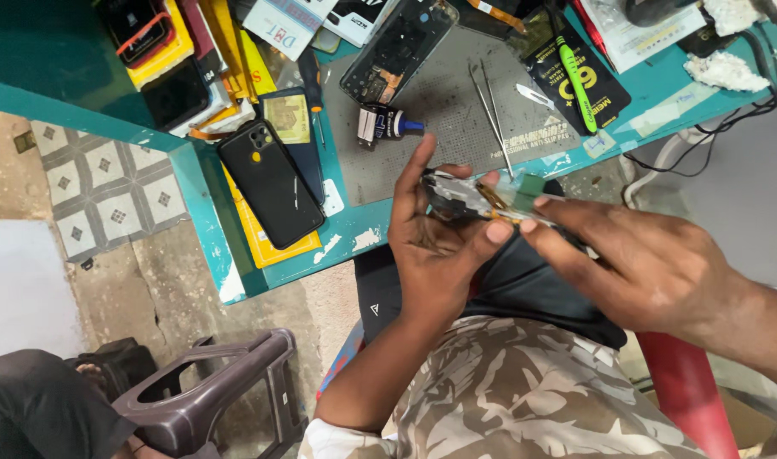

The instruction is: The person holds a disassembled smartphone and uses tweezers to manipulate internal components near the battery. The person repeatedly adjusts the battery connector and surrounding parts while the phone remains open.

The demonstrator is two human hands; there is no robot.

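Left hand (435, 242) clamped on opened phone (465, 200), held off near table edge (354, 242). Right hand (652, 263) pinches its right end, orange flex (499, 202) exposed. Risk: flex tears under twist; phone drops to floor. Tweezers (490, 110), glue bottle (387, 124) farther off, on mat (439, 102).

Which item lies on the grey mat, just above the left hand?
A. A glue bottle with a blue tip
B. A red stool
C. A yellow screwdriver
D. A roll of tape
A: the glue bottle lies on its side on the grey mat, just above the left hand.
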